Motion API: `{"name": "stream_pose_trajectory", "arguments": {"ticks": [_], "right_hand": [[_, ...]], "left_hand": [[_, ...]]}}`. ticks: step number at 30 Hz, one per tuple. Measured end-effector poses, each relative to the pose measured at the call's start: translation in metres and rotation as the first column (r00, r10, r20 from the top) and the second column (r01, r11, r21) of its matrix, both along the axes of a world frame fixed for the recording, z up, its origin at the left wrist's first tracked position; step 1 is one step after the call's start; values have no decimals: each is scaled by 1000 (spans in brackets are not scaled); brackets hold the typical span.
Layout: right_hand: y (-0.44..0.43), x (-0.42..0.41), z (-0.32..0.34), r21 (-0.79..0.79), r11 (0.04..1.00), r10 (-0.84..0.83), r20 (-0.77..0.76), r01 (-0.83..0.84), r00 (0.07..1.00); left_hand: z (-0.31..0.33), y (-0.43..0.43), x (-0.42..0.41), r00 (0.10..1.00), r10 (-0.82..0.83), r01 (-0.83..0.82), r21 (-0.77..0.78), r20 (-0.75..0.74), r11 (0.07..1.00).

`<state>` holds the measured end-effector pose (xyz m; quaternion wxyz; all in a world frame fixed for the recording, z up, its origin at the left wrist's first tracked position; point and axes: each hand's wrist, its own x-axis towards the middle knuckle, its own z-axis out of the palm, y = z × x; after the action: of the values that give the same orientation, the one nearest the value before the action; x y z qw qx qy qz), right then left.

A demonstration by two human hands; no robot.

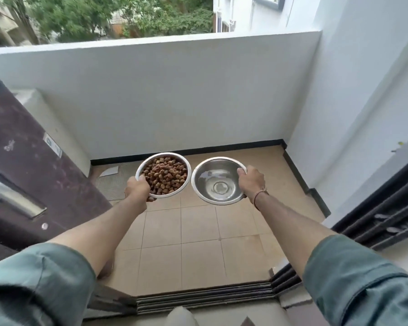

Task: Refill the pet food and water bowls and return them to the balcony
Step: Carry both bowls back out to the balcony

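Two steel bowls are held out in front of me, above the balcony floor. The food bowl (164, 174) is heaped with brown kibble, and my left hand (138, 189) grips its near left rim. Beside it on the right, almost rim to rim, the water bowl (218, 181) holds clear water. My right hand (251, 181) grips its right rim, thumb over the edge. Both arms are stretched forward through the doorway.
The tan tiled balcony floor (198, 229) lies below, closed in by a white parapet wall (174, 95) ahead and a white wall on the right. A dark brown door (28, 165) stands open on the left. A ridged door track (203, 295) crosses the threshold.
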<state>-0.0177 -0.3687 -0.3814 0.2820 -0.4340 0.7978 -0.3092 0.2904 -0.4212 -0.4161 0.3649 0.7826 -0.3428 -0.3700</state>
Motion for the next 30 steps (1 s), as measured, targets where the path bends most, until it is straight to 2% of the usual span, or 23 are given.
{"name": "stream_pose_trajectory", "arguments": {"ticks": [7, 21, 30], "right_hand": [[-106, -3, -20, 19, 997, 76, 4, -76, 997], [-330, -28, -89, 57, 993, 106, 7, -106, 994], [-458, -58, -148, 107, 980, 163, 32, -165, 986]], "left_hand": [[-17, -88, -4, 999, 31, -32, 18, 33, 999], [-77, -303, -31, 991, 18, -32, 105, 135, 994], [-144, -408, -64, 983, 45, -78, 184, 179, 980]]}}
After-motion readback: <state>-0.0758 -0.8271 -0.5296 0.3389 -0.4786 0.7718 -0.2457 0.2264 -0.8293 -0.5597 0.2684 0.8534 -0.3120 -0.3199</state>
